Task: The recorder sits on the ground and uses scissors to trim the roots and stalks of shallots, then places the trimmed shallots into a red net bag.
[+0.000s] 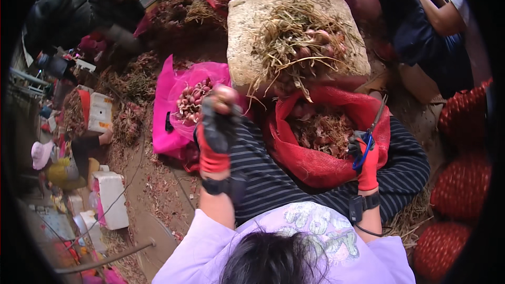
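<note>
My left hand (216, 128), in a dark glove with a red cuff, is closed on shallots (225, 96), blurred by motion. Beside it is a pink net bag (164, 113) with trimmed shallots (193, 100) inside. My right hand (369, 158), gloved alike, grips blue-handled scissors (377, 118), their blades pointing away from me. Those scissors lie over the right rim of an open red mesh bag (321, 174), which holds dry skins and stalks (327, 135). Just beyond, a pale foam block (244, 23) carries a heap of shallots with dried stalks (284, 36).
Full red mesh sacks (457, 192) stand at the right. Another person (428, 36) sits at the far right, and a person in dark clothes (79, 15) is at the far left. White foam boxes (111, 200) and shallot scraps (163, 189) cover the left floor.
</note>
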Motion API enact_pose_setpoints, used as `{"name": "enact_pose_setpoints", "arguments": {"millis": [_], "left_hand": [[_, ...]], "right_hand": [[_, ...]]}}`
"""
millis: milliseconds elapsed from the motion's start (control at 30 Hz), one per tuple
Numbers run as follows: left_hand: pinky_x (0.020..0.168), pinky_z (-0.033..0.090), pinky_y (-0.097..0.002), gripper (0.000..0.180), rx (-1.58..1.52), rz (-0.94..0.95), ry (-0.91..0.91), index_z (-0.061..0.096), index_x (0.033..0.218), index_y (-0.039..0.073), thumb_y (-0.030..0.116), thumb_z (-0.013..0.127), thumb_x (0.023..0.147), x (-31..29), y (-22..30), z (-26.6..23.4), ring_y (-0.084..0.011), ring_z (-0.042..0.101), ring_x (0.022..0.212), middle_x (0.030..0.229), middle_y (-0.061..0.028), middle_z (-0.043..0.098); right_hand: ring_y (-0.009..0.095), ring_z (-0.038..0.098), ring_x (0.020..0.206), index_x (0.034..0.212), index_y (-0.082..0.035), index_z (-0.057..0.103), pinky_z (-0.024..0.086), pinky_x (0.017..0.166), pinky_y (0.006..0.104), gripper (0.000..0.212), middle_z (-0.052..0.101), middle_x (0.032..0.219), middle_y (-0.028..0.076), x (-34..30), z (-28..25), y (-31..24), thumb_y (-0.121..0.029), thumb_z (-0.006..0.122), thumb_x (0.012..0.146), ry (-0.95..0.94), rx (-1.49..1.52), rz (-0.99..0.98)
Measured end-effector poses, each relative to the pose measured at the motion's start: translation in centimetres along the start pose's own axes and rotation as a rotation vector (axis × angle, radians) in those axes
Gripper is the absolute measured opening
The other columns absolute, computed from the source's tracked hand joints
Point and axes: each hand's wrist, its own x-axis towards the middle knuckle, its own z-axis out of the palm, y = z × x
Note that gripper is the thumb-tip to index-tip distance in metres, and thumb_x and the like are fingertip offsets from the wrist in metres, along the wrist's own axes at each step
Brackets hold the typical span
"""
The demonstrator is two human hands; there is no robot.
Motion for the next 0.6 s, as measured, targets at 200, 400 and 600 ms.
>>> {"name": "enact_pose_setpoints", "arguments": {"millis": [200,400,600], "left_hand": [[0.064,0.051,-0.0221,0.027,0.462,0.078,0.324,0.053,0.112,0.002,0.02,0.05,0.092,2.1,5.0,-11.5,-0.0127,0.059,0.076,0.097,-0.0043,0.058],[0.088,0.046,-0.0272,0.037,1.283,0.58,0.059,0.051,0.119,-0.001,-0.002,0.052,0.082,-1.1,15.1,-4.5,-0.016,0.056,0.101,0.115,-0.0101,0.056],[0.081,0.044,-0.0256,0.032,1.86,0.731,-0.793,0.051,0.116,-0.003,0.004,0.054,0.085,-1.5,15.0,11.2,-0.0164,0.058,0.084,0.099,-0.0121,0.06]], "right_hand": [[0.016,0.055,0.056,0.097,-0.001,0.055,0.045,0.049,0.0257,0.028,0.059,0.075,0.009,1.4,-0.8,-0.1,-0.027,0.048,0.09,-0.2,0.096,0.095],[0.017,0.058,0.053,0.094,-0.001,0.06,0.048,0.049,0.0285,0.018,0.063,0.074,0.009,-0.8,0.3,-0.4,-0.016,0.051,0.089,0.011,-0.02,-0.082],[0.017,0.055,0.057,0.097,0.001,0.057,0.046,0.053,0.0274,0.016,0.059,0.073,0.008,-0.7,1.6,0.6,-0.011,0.053,0.086,-0.036,-0.076,-0.068]]}}
